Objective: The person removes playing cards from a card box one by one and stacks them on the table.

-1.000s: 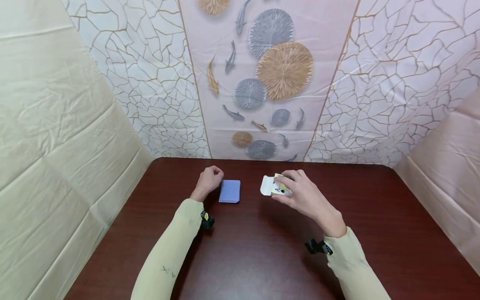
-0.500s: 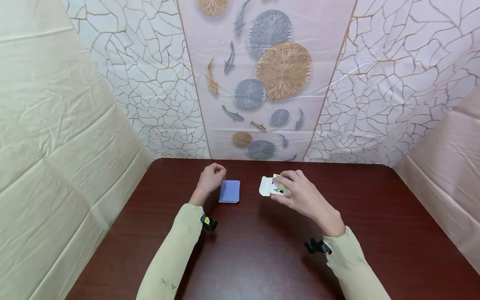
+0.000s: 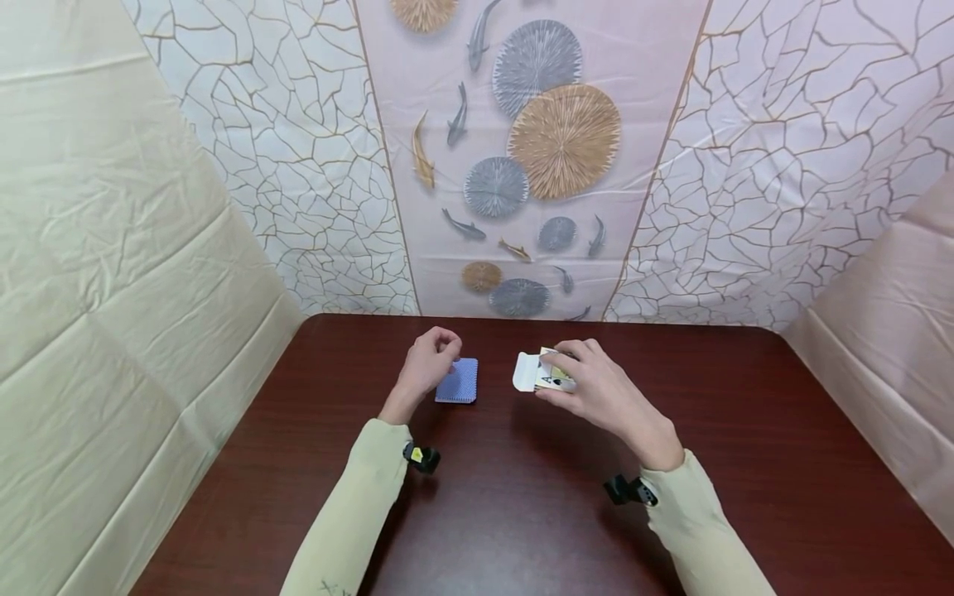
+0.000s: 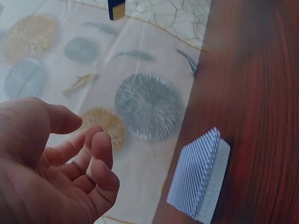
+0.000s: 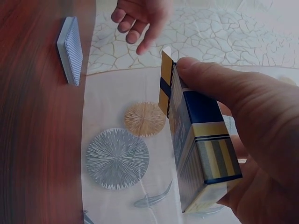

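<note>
My right hand (image 3: pixel 607 396) grips a playing-card box (image 5: pixel 205 123) above the table, thumb on one edge and fingers round the other side. The box is dark blue and gold, and its white-lined flap (image 3: pixel 525 372) stands open toward the left. An ace of spades face shows at the box's front in the head view. A squared deck of blue-backed playing cards (image 3: pixel 459 382) lies on the table. Just over the deck's left edge hovers my left hand (image 3: pixel 426 368), its fingers loosely curled with nothing between them. In the left wrist view the deck (image 4: pixel 194 175) sits apart from the fingertips (image 4: pixel 103 144).
The dark red-brown table (image 3: pixel 492 497) spreads around both hands. Behind its far edge hangs a patterned cloth (image 3: pixel 522 207) with fish and round motifs. Cream fabric (image 3: pixel 134 331) drapes down the left side. Each wrist wears a small black camera.
My left hand has shifted a little to the right, now overlapping the deck's corner. The right hand and card box have drifted very slightly left and down. The deck has stayed put.
</note>
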The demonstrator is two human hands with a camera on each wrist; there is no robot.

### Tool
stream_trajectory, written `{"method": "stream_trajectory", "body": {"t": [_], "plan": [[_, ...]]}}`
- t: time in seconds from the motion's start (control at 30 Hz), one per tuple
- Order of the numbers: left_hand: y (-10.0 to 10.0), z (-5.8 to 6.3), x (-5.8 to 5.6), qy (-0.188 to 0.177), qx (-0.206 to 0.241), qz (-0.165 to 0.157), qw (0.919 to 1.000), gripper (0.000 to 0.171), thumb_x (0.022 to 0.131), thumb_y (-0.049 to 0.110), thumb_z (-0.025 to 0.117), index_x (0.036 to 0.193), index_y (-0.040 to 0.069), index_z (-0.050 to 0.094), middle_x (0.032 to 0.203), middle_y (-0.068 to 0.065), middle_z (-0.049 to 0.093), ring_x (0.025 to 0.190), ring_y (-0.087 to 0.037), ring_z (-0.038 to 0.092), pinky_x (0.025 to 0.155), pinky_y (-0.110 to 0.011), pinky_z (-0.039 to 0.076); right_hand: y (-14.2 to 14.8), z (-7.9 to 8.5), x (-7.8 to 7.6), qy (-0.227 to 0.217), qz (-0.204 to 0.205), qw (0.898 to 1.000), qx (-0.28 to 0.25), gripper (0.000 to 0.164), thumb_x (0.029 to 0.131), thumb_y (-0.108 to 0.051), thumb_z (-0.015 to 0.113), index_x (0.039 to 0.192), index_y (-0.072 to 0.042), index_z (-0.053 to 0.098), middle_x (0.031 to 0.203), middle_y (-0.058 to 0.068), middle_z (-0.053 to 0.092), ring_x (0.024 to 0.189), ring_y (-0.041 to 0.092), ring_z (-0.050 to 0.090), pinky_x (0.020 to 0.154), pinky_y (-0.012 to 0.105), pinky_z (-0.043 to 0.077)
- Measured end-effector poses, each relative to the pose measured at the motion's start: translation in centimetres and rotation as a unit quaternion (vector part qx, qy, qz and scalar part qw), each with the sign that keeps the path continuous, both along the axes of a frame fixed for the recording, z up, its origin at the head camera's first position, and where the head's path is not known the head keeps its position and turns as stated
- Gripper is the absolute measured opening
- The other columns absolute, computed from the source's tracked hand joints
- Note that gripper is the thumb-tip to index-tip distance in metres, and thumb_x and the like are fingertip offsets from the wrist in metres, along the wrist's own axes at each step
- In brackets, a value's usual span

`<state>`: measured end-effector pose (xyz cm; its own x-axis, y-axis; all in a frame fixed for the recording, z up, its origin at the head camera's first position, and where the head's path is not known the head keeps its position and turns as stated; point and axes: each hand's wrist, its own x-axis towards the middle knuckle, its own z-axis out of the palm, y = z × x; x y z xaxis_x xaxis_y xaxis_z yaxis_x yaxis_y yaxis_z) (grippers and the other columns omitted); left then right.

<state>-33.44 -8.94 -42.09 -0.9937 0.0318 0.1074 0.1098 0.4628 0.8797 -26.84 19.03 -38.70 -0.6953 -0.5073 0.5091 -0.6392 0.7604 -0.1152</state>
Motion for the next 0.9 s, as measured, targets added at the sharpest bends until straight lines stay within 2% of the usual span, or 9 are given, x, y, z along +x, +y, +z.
{"method": "stream_trajectory", "body": {"t": [0.2,0.4,0.47,0.6,0.77,0.9], "plan": [[0.9,0.7,1.2,0.016,0.017,-0.027,0.9994,0.016,0.097,0.024,0.059,0.104,0.011,0.063,0.085,-0.012,0.069,0.066,-0.017,0.063,0.061,-0.027,0.048,-0.2,-0.1,-0.1,0.002,0.003,1.0,0.002,0.046,0.076,-0.037,0.083,0.114,-0.014,0.071,0.116,0.011,0.064,0.103,0.03,0.053,0.081,0.042,0.051],[2.4,1.5,2.0,0.009,0.035,-0.069,0.997,0.015,0.097,0.023,0.059,0.106,0.011,0.062,0.086,-0.014,0.068,0.076,-0.033,0.067,0.063,-0.025,0.049,-0.5,-0.3,-0.1,0.007,0.009,1.0,-0.001,0.044,0.074,-0.036,0.085,0.111,-0.014,0.071,0.114,0.012,0.064,0.101,0.031,0.054,0.081,0.043,0.051],[2.9,1.8,2.3,0.005,0.042,-0.081,0.9958,0.015,0.098,0.022,0.059,0.107,0.011,0.061,0.087,-0.016,0.067,0.073,-0.031,0.067,0.065,-0.026,0.051,-0.5,-0.3,-0.1,0.007,0.01,1.0,-0.001,0.044,0.075,-0.036,0.085,0.111,-0.014,0.071,0.114,0.012,0.064,0.101,0.031,0.054,0.081,0.043,0.051],[3.6,2.6,3.0,-0.004,0.039,-0.104,0.9938,0.016,0.098,0.024,0.059,0.108,0.012,0.062,0.083,-0.011,0.067,0.066,-0.022,0.064,0.067,-0.033,0.055,-0.4,-0.3,-0.1,0.01,0.012,1.0,-0.003,0.045,0.075,-0.036,0.085,0.111,-0.014,0.071,0.114,0.012,0.064,0.101,0.03,0.055,0.081,0.042,0.051],[4.4,3.3,3.9,-0.018,0.021,-0.134,0.9906,0.017,0.099,0.028,0.058,0.109,0.015,0.062,0.089,-0.014,0.068,0.071,-0.027,0.065,0.065,-0.036,0.054,-0.3,-0.3,-0.2,0.013,0.015,1.0,-0.004,0.046,0.074,-0.036,0.085,0.112,-0.014,0.071,0.113,0.012,0.064,0.102,0.029,0.055,0.082,0.042,0.051],[5.1,3.4,4.1,-0.021,0.031,-0.146,0.9886,0.017,0.099,0.026,0.058,0.11,0.014,0.062,0.092,-0.018,0.067,0.069,-0.023,0.063,0.068,-0.039,0.055,-0.3,-0.4,-0.2,0.013,0.015,1.0,-0.007,0.046,0.074,-0.036,0.085,0.112,-0.013,0.071,0.114,0.012,0.064,0.102,0.03,0.055,0.081,0.042,0.051]]}}
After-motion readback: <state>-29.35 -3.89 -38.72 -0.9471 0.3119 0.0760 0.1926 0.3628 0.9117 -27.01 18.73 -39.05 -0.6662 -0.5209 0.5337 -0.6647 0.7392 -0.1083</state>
